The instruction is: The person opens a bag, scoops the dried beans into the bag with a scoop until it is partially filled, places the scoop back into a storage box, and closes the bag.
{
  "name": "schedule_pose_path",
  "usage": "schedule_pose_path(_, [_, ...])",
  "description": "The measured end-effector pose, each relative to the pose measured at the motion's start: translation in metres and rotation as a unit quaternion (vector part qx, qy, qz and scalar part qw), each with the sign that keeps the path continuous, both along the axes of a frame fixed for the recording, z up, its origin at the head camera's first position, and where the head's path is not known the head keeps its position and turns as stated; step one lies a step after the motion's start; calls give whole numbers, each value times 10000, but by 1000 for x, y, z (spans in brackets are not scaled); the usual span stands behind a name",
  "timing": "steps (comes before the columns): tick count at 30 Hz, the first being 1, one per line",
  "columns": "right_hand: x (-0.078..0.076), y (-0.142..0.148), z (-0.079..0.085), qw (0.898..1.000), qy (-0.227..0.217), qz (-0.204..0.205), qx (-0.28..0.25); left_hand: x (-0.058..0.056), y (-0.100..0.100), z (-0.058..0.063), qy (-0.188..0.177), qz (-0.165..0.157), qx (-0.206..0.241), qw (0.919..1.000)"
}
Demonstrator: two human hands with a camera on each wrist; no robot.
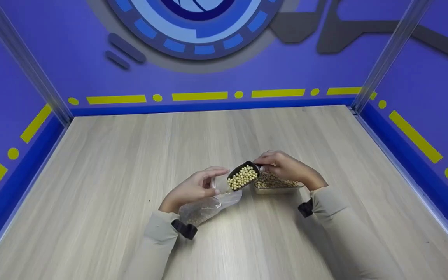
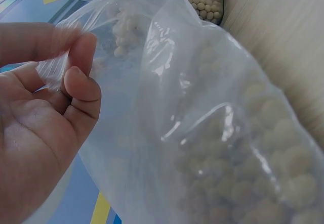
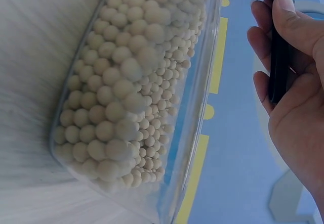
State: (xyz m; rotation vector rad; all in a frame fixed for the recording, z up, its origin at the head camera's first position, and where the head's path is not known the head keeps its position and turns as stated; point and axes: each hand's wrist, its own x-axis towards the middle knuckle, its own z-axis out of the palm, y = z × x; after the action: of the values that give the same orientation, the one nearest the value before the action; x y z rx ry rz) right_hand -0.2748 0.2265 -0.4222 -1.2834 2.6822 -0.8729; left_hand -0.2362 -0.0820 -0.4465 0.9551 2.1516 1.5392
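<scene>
In my head view I see a pale, wood-grained surface (image 1: 111,163). A clear tub (image 1: 278,191) sits directly on it; I can't tell whether the bag (image 1: 200,210) rests there too.

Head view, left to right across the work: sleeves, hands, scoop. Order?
Left sleeve → left hand → black scoop of pale soybean-like balls → right hand → right sleeve. Clear plastic bag and clear container left out: each overlaps a hand.
</scene>
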Motion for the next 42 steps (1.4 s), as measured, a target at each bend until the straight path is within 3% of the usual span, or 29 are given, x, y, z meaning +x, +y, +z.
schedule_pose_path(33, [2, -5, 12, 9990, 158, -17, 414, -1, -1, -1, 59, -124, 4, 9999])
schedule_pose_path(42, [1, -4, 13, 9984, 243, -21, 516, 1, -1, 0, 67, -28, -94, 9999])
